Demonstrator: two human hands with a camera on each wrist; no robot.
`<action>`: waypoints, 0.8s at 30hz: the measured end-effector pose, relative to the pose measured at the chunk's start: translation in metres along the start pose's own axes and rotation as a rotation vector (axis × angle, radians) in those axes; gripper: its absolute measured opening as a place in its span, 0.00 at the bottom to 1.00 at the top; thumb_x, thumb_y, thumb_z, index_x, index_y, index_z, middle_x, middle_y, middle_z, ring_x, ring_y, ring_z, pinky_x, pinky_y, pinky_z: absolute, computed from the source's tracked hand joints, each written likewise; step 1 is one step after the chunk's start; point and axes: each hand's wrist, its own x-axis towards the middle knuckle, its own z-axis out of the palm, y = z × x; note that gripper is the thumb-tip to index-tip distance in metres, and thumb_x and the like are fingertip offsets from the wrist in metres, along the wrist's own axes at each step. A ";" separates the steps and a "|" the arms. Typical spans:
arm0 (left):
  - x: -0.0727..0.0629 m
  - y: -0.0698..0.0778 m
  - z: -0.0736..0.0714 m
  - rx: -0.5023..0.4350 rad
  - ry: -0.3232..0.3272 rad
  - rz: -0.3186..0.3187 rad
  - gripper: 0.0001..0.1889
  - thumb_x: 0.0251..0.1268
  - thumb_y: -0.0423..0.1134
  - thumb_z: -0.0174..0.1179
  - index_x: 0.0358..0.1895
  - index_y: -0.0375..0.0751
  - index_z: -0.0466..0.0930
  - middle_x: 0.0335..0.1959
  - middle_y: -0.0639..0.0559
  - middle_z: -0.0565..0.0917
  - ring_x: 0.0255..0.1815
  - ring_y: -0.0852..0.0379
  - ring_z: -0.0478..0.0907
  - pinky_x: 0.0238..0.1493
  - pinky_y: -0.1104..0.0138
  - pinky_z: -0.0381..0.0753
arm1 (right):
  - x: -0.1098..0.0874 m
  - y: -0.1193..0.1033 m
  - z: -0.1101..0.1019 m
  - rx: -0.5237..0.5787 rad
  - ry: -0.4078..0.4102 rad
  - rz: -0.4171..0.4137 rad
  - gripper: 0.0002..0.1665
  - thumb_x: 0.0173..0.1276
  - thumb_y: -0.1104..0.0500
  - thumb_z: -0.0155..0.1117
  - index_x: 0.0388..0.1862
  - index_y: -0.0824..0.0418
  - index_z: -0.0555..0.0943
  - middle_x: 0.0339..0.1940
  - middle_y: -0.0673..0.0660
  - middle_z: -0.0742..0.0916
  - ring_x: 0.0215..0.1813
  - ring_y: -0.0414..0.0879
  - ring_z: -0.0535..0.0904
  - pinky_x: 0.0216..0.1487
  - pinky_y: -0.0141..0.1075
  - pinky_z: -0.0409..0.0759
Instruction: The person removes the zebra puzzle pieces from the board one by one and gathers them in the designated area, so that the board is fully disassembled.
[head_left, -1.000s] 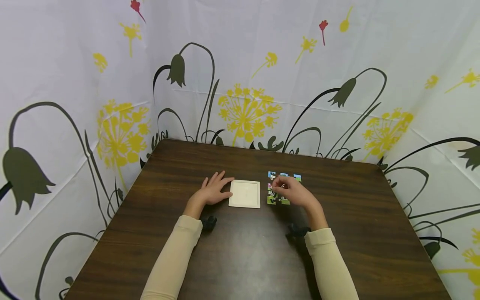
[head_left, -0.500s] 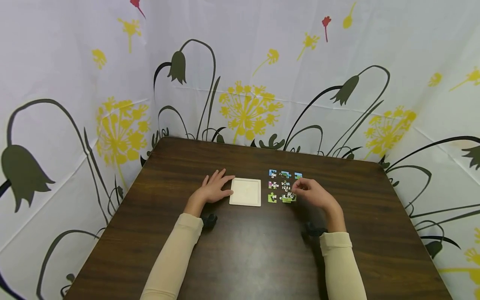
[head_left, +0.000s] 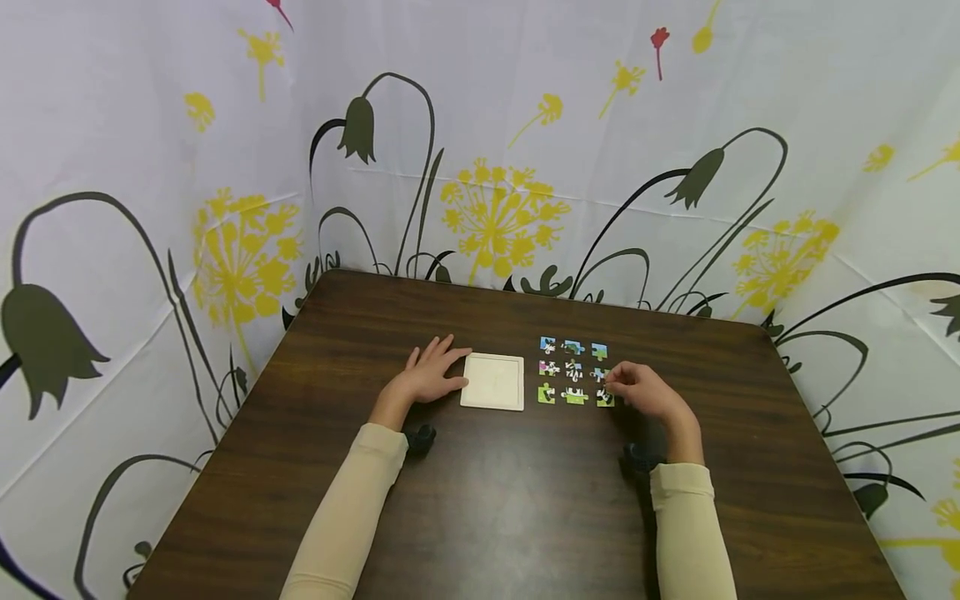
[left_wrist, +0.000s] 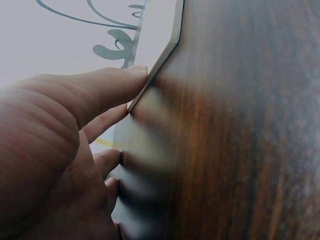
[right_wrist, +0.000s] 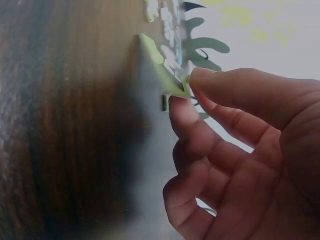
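My left hand [head_left: 429,379] lies with its fingers spread on the table, beside a square pale wooden puzzle tray [head_left: 492,382]. Its thumb [left_wrist: 112,87] touches the tray's edge in the left wrist view. To the right of the tray, several jigsaw pieces [head_left: 574,396] with cartoon pictures lie in spaced rows. At the lower right of these, my right hand [head_left: 651,392] pinches a green-edged puzzle piece [right_wrist: 162,70] between thumb and fingers. That piece looks tilted in the right wrist view; its far side is partly hidden.
The dark wooden table [head_left: 480,508] reaches back to a white curtain [head_left: 480,117] printed with flowers. Black wrist straps [head_left: 420,440] with cameras sit at both wrists, just above the tabletop.
My right hand has moved right from over the middle of the pieces to their lower right corner, bringing a puzzle piece there. My left hand has stayed at the tray.
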 end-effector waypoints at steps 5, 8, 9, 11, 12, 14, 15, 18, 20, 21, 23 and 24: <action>0.001 0.000 0.001 0.005 0.002 0.004 0.38 0.83 0.53 0.57 0.88 0.53 0.56 0.92 0.41 0.39 0.92 0.36 0.30 0.87 0.35 0.27 | -0.001 0.001 -0.001 -0.056 0.028 0.016 0.12 0.83 0.60 0.61 0.54 0.69 0.80 0.50 0.66 0.87 0.45 0.54 0.81 0.46 0.43 0.80; 0.001 -0.001 0.001 0.004 -0.002 0.001 0.38 0.83 0.53 0.57 0.88 0.53 0.56 0.92 0.41 0.39 0.92 0.36 0.29 0.87 0.35 0.26 | -0.004 0.001 -0.002 -0.089 0.015 0.028 0.12 0.80 0.61 0.65 0.53 0.70 0.80 0.49 0.66 0.87 0.46 0.54 0.81 0.46 0.42 0.80; 0.001 -0.001 0.001 0.005 -0.004 -0.001 0.37 0.83 0.53 0.57 0.89 0.53 0.56 0.92 0.42 0.38 0.92 0.37 0.29 0.87 0.36 0.26 | -0.004 0.001 -0.002 -0.092 0.003 0.033 0.12 0.79 0.62 0.67 0.52 0.70 0.79 0.47 0.65 0.87 0.44 0.52 0.81 0.45 0.42 0.79; 0.000 -0.001 0.001 0.000 -0.004 0.001 0.37 0.84 0.52 0.57 0.89 0.53 0.56 0.92 0.42 0.38 0.92 0.37 0.29 0.87 0.36 0.26 | -0.005 0.001 -0.001 -0.090 -0.029 0.039 0.14 0.76 0.62 0.70 0.52 0.69 0.78 0.42 0.62 0.85 0.40 0.50 0.78 0.42 0.40 0.77; -0.001 -0.001 0.000 -0.004 -0.002 0.004 0.37 0.84 0.51 0.56 0.89 0.52 0.56 0.92 0.41 0.38 0.92 0.36 0.29 0.87 0.36 0.26 | -0.004 0.000 -0.001 -0.086 -0.046 0.035 0.16 0.75 0.62 0.71 0.52 0.70 0.78 0.39 0.61 0.84 0.38 0.49 0.77 0.40 0.40 0.76; -0.002 0.000 0.000 -0.011 0.002 0.013 0.37 0.84 0.51 0.56 0.88 0.51 0.56 0.92 0.41 0.38 0.92 0.36 0.29 0.87 0.35 0.26 | -0.003 0.000 0.001 -0.076 -0.067 0.030 0.17 0.73 0.62 0.73 0.52 0.70 0.77 0.36 0.58 0.82 0.35 0.47 0.74 0.38 0.39 0.74; -0.003 0.001 -0.001 -0.013 0.002 0.014 0.36 0.84 0.51 0.56 0.89 0.52 0.56 0.92 0.41 0.38 0.92 0.36 0.29 0.87 0.35 0.26 | -0.003 0.000 0.002 -0.076 -0.070 0.027 0.17 0.73 0.63 0.73 0.52 0.70 0.77 0.34 0.57 0.81 0.34 0.46 0.73 0.37 0.38 0.73; -0.005 0.002 -0.001 -0.017 0.007 0.025 0.36 0.84 0.52 0.56 0.88 0.52 0.57 0.92 0.40 0.39 0.92 0.35 0.30 0.87 0.35 0.26 | -0.004 0.000 0.003 -0.081 -0.070 0.021 0.16 0.73 0.64 0.72 0.50 0.70 0.77 0.32 0.56 0.79 0.32 0.46 0.72 0.35 0.38 0.72; -0.006 0.002 -0.001 -0.019 0.010 0.029 0.36 0.84 0.52 0.56 0.88 0.52 0.57 0.92 0.40 0.40 0.92 0.35 0.31 0.87 0.35 0.27 | -0.005 0.000 0.004 -0.080 -0.065 0.030 0.15 0.73 0.64 0.72 0.49 0.70 0.76 0.33 0.56 0.79 0.32 0.46 0.71 0.35 0.38 0.71; -0.006 0.002 -0.001 -0.018 0.009 0.027 0.36 0.84 0.52 0.56 0.88 0.53 0.57 0.92 0.40 0.40 0.92 0.35 0.31 0.87 0.35 0.27 | -0.005 0.000 0.004 -0.080 -0.063 0.036 0.15 0.73 0.64 0.72 0.49 0.70 0.76 0.33 0.56 0.79 0.32 0.46 0.71 0.35 0.39 0.71; -0.005 0.001 -0.001 -0.019 0.010 0.028 0.36 0.84 0.51 0.57 0.88 0.52 0.57 0.92 0.39 0.40 0.92 0.35 0.31 0.87 0.34 0.27 | -0.006 0.000 0.004 -0.079 -0.059 0.037 0.16 0.73 0.64 0.72 0.51 0.71 0.75 0.34 0.57 0.79 0.33 0.47 0.72 0.35 0.40 0.72; -0.004 0.001 -0.001 -0.019 0.010 0.026 0.36 0.84 0.51 0.57 0.88 0.51 0.57 0.92 0.39 0.40 0.92 0.34 0.31 0.86 0.34 0.27 | -0.006 0.000 0.004 -0.076 -0.057 0.036 0.17 0.73 0.64 0.72 0.52 0.71 0.75 0.34 0.57 0.79 0.33 0.47 0.72 0.36 0.40 0.72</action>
